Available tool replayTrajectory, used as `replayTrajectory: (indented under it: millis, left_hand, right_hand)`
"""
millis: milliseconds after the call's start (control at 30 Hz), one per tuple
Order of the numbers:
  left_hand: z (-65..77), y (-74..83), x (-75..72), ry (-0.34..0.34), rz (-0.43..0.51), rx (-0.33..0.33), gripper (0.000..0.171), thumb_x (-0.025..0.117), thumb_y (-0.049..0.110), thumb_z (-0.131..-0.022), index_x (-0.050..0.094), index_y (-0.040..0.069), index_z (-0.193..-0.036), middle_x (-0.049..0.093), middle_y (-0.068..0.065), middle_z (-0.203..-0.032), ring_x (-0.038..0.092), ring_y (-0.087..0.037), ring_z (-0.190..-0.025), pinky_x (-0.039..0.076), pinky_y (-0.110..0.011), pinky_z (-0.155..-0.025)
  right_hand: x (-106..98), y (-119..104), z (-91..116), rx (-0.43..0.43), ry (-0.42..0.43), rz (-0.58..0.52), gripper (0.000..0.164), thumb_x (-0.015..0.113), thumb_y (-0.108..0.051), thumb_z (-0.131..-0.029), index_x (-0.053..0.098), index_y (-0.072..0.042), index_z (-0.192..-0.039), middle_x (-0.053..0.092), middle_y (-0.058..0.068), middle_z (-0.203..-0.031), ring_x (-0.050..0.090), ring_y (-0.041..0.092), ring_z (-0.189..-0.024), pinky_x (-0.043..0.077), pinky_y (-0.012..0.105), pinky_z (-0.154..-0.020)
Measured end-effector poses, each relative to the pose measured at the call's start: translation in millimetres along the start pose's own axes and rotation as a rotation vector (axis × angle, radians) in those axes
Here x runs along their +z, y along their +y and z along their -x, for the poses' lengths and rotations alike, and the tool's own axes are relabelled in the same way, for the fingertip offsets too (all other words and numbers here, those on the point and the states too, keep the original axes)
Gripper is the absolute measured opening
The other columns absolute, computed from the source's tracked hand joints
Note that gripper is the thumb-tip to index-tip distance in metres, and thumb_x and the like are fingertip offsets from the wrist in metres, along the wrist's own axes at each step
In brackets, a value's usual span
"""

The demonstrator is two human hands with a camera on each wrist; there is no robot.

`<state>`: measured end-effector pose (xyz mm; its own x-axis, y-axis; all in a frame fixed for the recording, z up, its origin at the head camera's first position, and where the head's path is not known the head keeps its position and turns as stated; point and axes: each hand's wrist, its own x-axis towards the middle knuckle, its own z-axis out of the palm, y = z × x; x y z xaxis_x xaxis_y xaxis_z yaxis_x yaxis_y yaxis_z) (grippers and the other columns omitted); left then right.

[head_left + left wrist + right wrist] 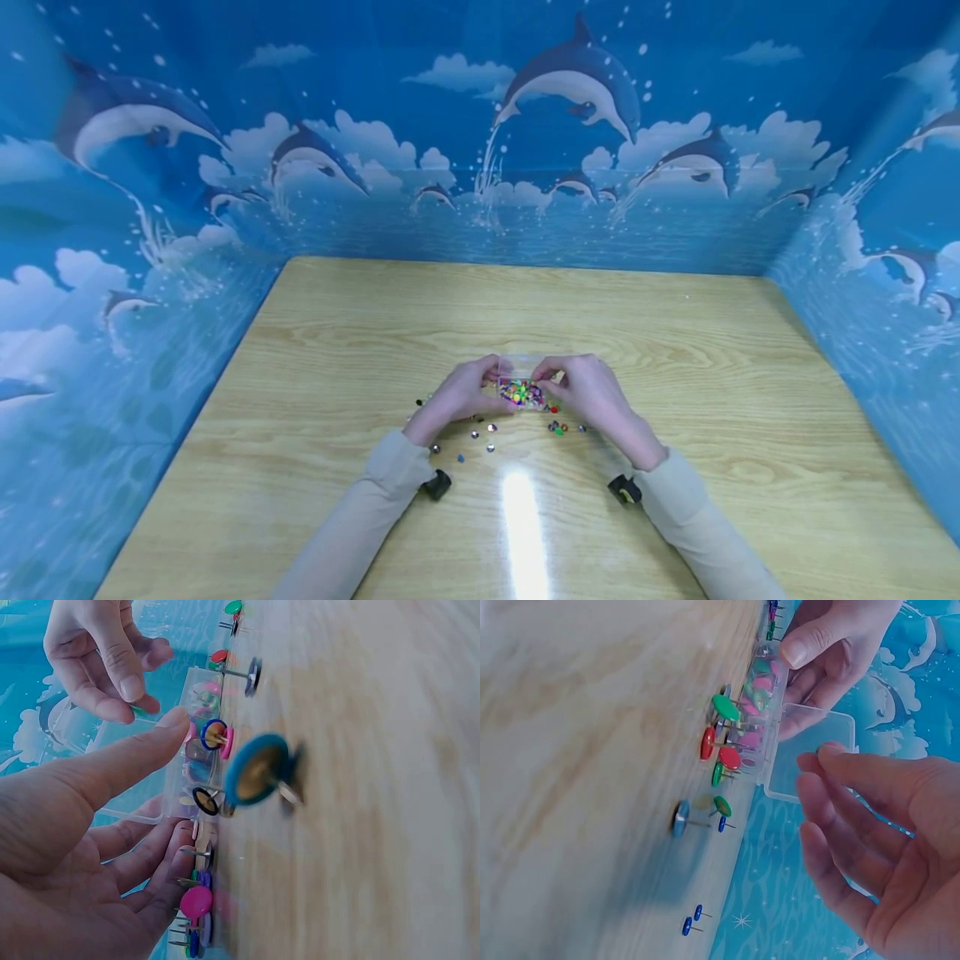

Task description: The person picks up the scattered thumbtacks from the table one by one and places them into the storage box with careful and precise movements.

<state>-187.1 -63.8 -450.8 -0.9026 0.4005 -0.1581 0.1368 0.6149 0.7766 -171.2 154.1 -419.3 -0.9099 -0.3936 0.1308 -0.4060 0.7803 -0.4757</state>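
Note:
A small clear plastic box (pixel 778 694) full of colourful thumbtacks (pixel 522 392) sits on the table, its hinged clear lid (pixel 802 742) swung back. My left hand (pixel 467 390) grips the box from the left, thumb on the near side and fingers round the far side. Over the box's right side, my right hand (pixel 588 388) pinches a small green thumbtack (pixel 138 710) between thumb and forefinger; most of it is hidden by the fingertips. The other right fingers are loosely bent, as the right wrist view shows.
Loose thumbtacks lie about the box: silver ones (pixel 491 448) in front on the left, a blue one (pixel 461 458), and a mixed group (pixel 558 428) at the right. The wooden table (pixel 337 333) is bounded by blue dolphin-print walls (pixel 450 225).

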Motion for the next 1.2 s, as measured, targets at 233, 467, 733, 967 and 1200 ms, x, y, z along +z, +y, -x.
replayTrajectory:
  millis: [233,467,733,967,1200]
  left_hand:
    - [0.1,0.1,-0.4,-0.002,-0.002,0.003,0.063,0.089,0.024,-0.077,0.06,0.013,-0.132,0.066,-0.01,-0.128,0.061,-0.029,-0.116,0.051,-0.045,-0.102]
    - [0.8,0.0,-0.7,0.001,0.0,-0.007,0.064,0.089,0.025,-0.077,0.06,0.013,-0.133,0.064,-0.009,-0.132,0.059,-0.029,-0.119,0.05,-0.044,-0.104]
    - [0.5,0.5,-0.4,-0.006,-0.008,-0.013,0.062,0.088,0.025,-0.078,0.06,0.014,-0.132,0.064,-0.009,-0.13,0.059,-0.029,-0.118,0.05,-0.044,-0.104]
    - [0.8,1.1,-0.5,-0.008,-0.01,-0.006,0.062,0.088,0.027,-0.077,0.06,0.015,-0.131,0.064,-0.008,-0.131,0.059,-0.029,-0.119,0.05,-0.044,-0.104]
    - [1.9,1.2,-0.1,-0.009,-0.006,-0.007,0.062,0.088,0.028,-0.078,0.06,0.015,-0.132,0.064,-0.009,-0.131,0.058,-0.029,-0.119,0.049,-0.044,-0.105]
  right_hand:
    - [-6.4,4.1,1.4,0.045,0.001,0.0,0.011,0.074,-0.017,-0.092,0.078,-0.017,-0.102,0.077,0.002,-0.087,0.062,0.003,-0.059,0.05,0.022,-0.052]
    - [-16.4,19.5,2.5,0.079,0.038,0.038,0.011,0.074,-0.016,-0.092,0.078,-0.015,-0.103,0.078,0.005,-0.094,0.066,0.008,-0.064,0.053,0.025,-0.056]
    - [-28.6,42.6,0.3,0.159,0.016,0.066,0.016,0.076,-0.013,-0.09,0.076,-0.009,-0.106,0.076,0.01,-0.094,0.068,0.017,-0.071,0.055,0.033,-0.061]
    - [-30.6,50.7,2.3,0.2,-0.054,0.099,0.011,0.079,-0.01,-0.086,0.076,-0.008,-0.096,0.076,0.01,-0.092,0.062,0.015,-0.065,0.047,0.028,-0.056]
    - [-30.2,55.3,2.3,0.256,-0.145,0.131,0.01,0.08,-0.012,-0.085,0.077,-0.011,-0.094,0.076,0.007,-0.092,0.065,0.019,-0.076,0.051,0.034,-0.067]
